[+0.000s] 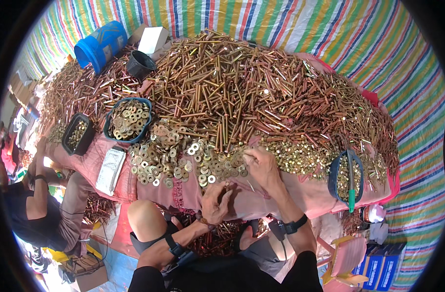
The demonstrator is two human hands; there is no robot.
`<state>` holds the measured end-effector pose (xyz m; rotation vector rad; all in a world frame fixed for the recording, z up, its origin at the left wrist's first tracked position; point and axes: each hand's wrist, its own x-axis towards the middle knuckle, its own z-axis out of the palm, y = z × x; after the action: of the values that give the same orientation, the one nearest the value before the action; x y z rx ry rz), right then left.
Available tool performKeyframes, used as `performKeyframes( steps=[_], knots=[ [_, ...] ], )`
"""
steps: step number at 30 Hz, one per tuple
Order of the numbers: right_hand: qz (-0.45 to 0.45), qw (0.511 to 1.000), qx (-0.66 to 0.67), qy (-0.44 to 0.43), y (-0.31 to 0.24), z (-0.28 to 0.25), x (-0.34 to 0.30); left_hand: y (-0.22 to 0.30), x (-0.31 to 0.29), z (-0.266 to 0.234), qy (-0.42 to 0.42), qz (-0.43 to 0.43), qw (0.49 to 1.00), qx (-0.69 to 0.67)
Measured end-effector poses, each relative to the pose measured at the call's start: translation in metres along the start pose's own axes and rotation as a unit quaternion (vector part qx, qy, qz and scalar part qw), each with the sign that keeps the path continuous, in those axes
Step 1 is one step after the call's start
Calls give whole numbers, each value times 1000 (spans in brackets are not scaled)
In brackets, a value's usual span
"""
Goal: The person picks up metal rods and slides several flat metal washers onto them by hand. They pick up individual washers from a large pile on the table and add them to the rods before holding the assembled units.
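My left hand [216, 202] rests at the near edge of the pink cloth [290, 190], fingers curled together; something small seems to show at the fingertips, too small to name. Ahead and to its right, my right hand [262, 166] reaches into the line where flat washers [187, 158] meet small brass-coloured nuts [300, 156]. Its fingers are bent and pressed together, hiding whatever they may grip. Just beyond both hands, long bolts [227, 97] lie in a large heap, several pointing toward me.
A blue tub of washers [129, 140] and a dark tub of nuts [81, 148] stand left, beside a silver-wrapped block [110, 170]. Right is a nut basket [333, 177] with a green-handled tool [351, 202]. A blue bucket [98, 46] lies far left. Another person [37, 209] sits at left.
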<state>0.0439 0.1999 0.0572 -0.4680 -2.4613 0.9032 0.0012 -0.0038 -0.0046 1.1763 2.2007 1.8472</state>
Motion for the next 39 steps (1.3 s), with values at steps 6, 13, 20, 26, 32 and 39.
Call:
performKeyframes(
  steps=[6,13,20,26,32,39],
  knots=[
    [15,996,-81,27,16,25,20,3,2,1,27,3,999,-25],
    [-46,996,-75,-14,27,26,23,3,3,4,20,-12,1000,-12],
    [146,935,291,-140,-21,-7,-2,-2,-2,2,4,-35,999,-14],
    [39,946,243,-211,-38,-9,-19,-8,-2,8,34,29,999,-14],
    [-152,963,175,-137,-41,0,-25,-11,-2,10,38,43,998,-26],
    [-139,970,175,-97,-52,1,-34,-15,-3,5,1,40,999,-21]
  ],
)
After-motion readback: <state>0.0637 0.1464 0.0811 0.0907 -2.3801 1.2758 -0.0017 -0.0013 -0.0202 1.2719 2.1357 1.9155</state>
